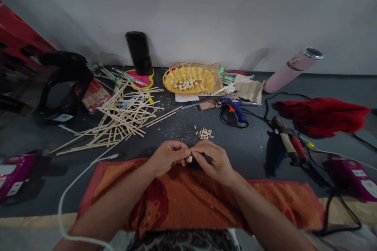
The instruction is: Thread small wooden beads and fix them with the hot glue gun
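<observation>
Holding a small wooden piece (pixel 190 159), the left hand (pixel 168 158) meets the right hand (pixel 215 163), its fingertips narrow; whether they grip too, I cannot tell. Cut bits (pixel 205 133) lie just beyond.

Left hand (pixel 173 157) holds a pale piece (pixel 190 159), touching right hand (pixel 214 161).

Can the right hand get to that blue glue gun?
Probably yes: the blue glue gun lies ahead of the right hand, and the small pile of pale pieces sits left of the way.
</observation>
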{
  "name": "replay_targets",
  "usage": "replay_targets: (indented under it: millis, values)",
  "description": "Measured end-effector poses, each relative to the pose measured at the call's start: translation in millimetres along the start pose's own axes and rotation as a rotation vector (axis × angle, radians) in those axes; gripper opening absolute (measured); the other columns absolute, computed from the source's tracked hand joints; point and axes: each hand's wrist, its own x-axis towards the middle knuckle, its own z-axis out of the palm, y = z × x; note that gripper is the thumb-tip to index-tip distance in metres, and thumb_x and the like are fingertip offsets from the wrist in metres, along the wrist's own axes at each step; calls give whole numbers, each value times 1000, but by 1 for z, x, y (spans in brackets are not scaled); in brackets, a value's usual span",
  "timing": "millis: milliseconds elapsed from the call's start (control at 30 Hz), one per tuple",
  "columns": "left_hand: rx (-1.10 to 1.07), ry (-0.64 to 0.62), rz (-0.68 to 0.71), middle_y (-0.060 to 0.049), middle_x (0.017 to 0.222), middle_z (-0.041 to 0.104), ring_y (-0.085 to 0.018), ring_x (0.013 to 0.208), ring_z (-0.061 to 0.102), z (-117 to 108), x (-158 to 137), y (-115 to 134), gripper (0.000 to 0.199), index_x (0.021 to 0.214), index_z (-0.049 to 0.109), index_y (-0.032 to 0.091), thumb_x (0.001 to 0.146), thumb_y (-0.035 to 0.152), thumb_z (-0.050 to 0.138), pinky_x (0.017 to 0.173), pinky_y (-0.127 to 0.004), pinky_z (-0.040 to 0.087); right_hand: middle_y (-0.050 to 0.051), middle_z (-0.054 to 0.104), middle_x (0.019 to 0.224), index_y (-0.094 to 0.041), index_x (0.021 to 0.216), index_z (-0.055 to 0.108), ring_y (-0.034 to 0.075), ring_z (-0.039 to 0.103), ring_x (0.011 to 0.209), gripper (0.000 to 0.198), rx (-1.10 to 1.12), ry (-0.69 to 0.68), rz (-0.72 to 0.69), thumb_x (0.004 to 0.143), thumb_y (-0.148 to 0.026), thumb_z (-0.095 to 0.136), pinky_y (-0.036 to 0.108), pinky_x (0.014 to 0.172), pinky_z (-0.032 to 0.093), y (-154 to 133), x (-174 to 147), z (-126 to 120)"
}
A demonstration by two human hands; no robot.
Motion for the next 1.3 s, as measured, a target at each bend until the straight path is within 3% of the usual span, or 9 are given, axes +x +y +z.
replay_targets:
  millis: [267, 533, 667, 833, 933, 1067, 1133, 1300]
  values:
    - [-71, -5, 28, -3, 76, 64, -9, 63, 55, -2, 2, -2, 20, 78, 67, 12, 69, 29, 74, 64, -22, 43, 5, 64, 86, -20, 101, 62, 14, 60, 82, 18, 14, 24, 107, 90, -17, 48, 29, 76, 49, 6, -1, 3]
    - [-48, 19, 71, 1, 70, 59, -7, 60, 54, 0, 2, 0, 18, 77, 65, 13, 65, 20, 76, 60, -21, 41, 4, 64, 89, -21, 103, 61, 12, 60, 76, 19, 3, 55, 142, 90, -19, 48, 26, 72, 48, 4, -2, 2]
    - [-117, 25, 73, 2, 71, 58, -7, 60, 55, 0, 1, 3, 17, 80, 64, 14, 67, 19, 75, 61, -21, 42, 2, 61, 84, -21, 105, 58, 9, 54, 61, 19, 84, 197, 251, 92, -20, 44, 23, 61, 46, 3, -1, -2]
    - [-181, 43, 65, 0, 73, 59, -8, 62, 56, -2, 2, 3, 20, 89, 67, 15, 71, 19, 72, 63, -22, 43, -1, 51, 70, -20, 94, 56, 9, 48, 57, 16, 175, 385, 276, 93, -22, 41, 24, 57, 42, 5, 1, -7]
    - [-182, 51, 41, -2, 74, 61, -8, 62, 56, -2, 2, 2, 17, 88, 68, 13, 73, 20, 71, 64, -22, 43, 0, 53, 71, -20, 97, 56, 10, 48, 59, 15, 60, 334, 235, 91, -21, 42, 25, 58, 42, 6, -2, -5]
    - [-190, 17, 47, -4, 79, 63, -9, 66, 56, -2, 2, 2, 18, 90, 68, 13, 75, 23, 69, 66, -22, 43, 4, 62, 86, -23, 105, 58, 15, 57, 78, 24, -126, 108, -4, 82, -18, 60, 29, 70, 48, 6, -5, 3]
    - [-174, 1, 53, -5, 81, 64, -9, 67, 56, -2, 2, 1, 20, 90, 68, 13, 75, 25, 69, 65, -22, 42, 4, 63, 90, -24, 105, 58, 16, 58, 84, 26, -145, 60, -72, 80, -17, 62, 31, 75, 50, 6, -5, 6]
    - [-91, 19, 50, -3, 76, 63, -7, 59, 52, -4, 4, -4, 23, 92, 69, 13, 75, 28, 69, 59, -20, 40, 5, 62, 93, -22, 105, 58, 16, 59, 87, 26, -192, 88, -27, 81, -15, 61, 31, 78, 51, 9, -6, 11]
